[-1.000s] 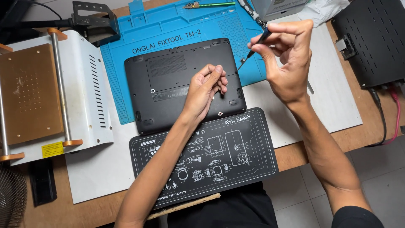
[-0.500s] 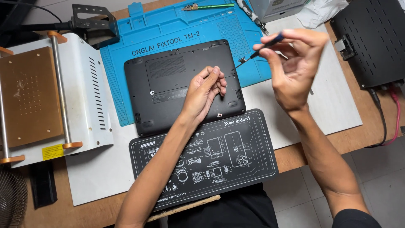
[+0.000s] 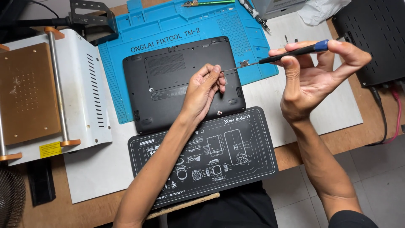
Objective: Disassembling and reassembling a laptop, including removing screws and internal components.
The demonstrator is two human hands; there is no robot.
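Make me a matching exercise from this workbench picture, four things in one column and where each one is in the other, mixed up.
Things:
1. screwdriver
2. laptop
3. black mat with white diagrams
4. white machine with a brown plate

Places:
A. at the left side of the bench
B. upside down on the blue mat, under the left hand
C. held level above the bench in the right hand
D. at the near bench edge, in front of the laptop

Pairs: 1-C, 2-B, 3-D, 4-A
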